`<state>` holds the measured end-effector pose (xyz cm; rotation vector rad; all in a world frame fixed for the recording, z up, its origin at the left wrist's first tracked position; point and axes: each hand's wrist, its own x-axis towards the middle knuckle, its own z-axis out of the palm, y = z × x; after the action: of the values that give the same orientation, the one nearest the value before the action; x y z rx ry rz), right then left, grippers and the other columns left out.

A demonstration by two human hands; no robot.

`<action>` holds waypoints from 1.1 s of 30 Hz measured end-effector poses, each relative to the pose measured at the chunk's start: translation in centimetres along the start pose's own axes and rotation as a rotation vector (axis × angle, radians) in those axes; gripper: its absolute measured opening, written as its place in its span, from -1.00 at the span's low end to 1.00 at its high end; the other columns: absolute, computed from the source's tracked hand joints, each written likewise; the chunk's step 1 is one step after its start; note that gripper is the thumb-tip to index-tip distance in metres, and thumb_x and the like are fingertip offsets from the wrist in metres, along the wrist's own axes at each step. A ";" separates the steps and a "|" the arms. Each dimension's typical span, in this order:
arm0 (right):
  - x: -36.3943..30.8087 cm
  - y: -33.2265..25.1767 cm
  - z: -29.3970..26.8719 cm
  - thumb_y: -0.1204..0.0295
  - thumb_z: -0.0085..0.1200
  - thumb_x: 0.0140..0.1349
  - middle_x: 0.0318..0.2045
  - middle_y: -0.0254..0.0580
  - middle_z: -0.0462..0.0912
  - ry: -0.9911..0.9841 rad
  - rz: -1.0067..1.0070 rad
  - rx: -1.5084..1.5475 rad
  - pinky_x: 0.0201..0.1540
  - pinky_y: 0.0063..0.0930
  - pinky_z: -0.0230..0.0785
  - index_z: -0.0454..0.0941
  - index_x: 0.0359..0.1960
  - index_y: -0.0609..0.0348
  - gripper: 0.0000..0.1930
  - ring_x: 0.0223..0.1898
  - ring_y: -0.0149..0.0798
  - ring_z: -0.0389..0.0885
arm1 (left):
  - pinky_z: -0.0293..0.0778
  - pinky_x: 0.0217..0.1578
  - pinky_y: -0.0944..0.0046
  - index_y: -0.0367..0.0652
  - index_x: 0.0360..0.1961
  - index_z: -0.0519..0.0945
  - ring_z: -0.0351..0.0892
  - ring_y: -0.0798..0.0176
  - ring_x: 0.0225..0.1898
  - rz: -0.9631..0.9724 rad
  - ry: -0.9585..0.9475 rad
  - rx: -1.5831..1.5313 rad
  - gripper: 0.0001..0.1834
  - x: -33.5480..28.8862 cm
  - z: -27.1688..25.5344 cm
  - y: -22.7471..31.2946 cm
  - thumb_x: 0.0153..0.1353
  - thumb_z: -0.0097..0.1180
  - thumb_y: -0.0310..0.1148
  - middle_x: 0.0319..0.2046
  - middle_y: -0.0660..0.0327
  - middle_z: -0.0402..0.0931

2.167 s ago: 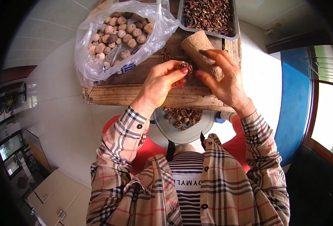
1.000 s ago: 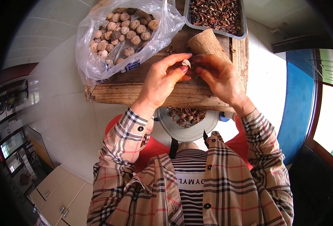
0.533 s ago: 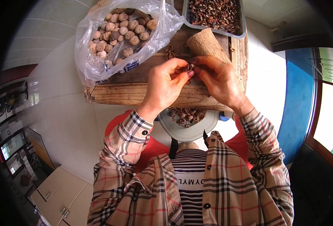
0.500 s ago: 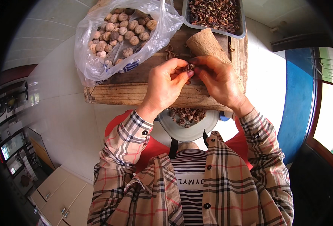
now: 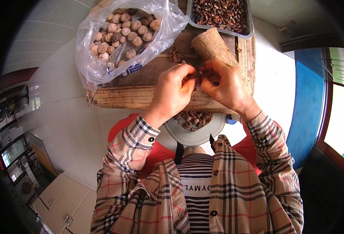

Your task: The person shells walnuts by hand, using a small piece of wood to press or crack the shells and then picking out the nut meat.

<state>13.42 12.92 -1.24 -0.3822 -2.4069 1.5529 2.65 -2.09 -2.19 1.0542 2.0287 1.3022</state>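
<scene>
Over the near edge of the wooden table, my left hand (image 5: 173, 89) and my right hand (image 5: 227, 84) meet fingertip to fingertip. Between them they pinch a small dark piece of walnut (image 5: 196, 74), mostly covered by the fingers. Beyond my right hand lies a rough tan wooden log (image 5: 211, 43). Bits of broken walnut shell (image 5: 174, 57) rest on the tabletop just past my left hand. To the left, a clear plastic bag (image 5: 87, 66) stands open with many whole walnuts (image 5: 132, 36) inside.
At the far right of the table (image 5: 117, 93) sits a tray (image 5: 251, 23) full of dark walnut pieces (image 5: 220, 15). Below the table's near edge, a pale basin (image 5: 176, 132) holds cracked shells (image 5: 195, 120). A blue panel (image 5: 308, 105) stands at the right, and pale cabinets (image 5: 63, 202) at lower left.
My fingers have shifted on the walnut piece, curling in closer around it. Both hands have dropped slightly nearer to me, and the view has moved a little.
</scene>
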 end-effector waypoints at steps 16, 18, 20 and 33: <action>0.3 0.0 0.1 0.59 0.14 0.05 -0.28 0.09 0.61 -0.069 -0.166 -0.063 -0.23 -0.31 0.56 0.48 -0.06 0.43 -0.63 -0.28 0.03 0.68 | 0.56 -0.33 0.43 -0.36 -0.08 0.53 0.60 0.42 -0.31 -0.377 -0.095 -0.526 -0.81 0.7 -1.3 0.3 0.35 0.06 -0.47 -0.29 0.18 0.61; 0.2 0.0 0.1 0.58 0.15 0.02 -0.32 0.09 0.59 -0.075 -0.212 -0.140 -0.26 -0.28 0.55 0.48 -0.08 0.41 -0.63 -0.31 0.07 0.66 | 0.56 -0.33 0.42 -0.37 -0.08 0.53 0.60 0.41 -0.30 -0.375 -0.110 -0.529 -0.81 0.7 -0.9 0.1 0.34 0.05 -0.50 -0.28 0.17 0.61; -0.1 0.1 0.6 0.54 0.16 -0.03 -0.35 0.08 0.54 -0.029 -0.263 -0.230 -0.31 -0.19 0.53 0.47 -0.15 0.36 -0.65 -0.34 0.13 0.60 | 0.56 -0.28 0.42 -0.38 -0.08 0.52 0.59 0.42 -0.28 -0.338 -0.060 -0.546 -0.82 0.5 -0.3 0.2 0.33 0.02 -0.57 -0.28 0.17 0.60; 0.2 0.3 1.0 0.54 0.13 -0.02 -0.37 0.11 0.56 0.060 -0.266 -0.231 -0.33 -0.15 0.49 0.48 -0.23 0.33 -0.73 -0.34 0.15 0.60 | 0.52 -0.28 0.41 -0.41 -0.10 0.51 0.56 0.43 -0.30 -0.245 -0.001 -0.256 -0.82 0.8 0.5 -0.3 0.30 -0.02 -0.62 -0.30 0.19 0.59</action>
<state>12.86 12.24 -1.93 -0.1395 -2.4777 1.1413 2.49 -1.28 -2.68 0.6677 1.8604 1.3831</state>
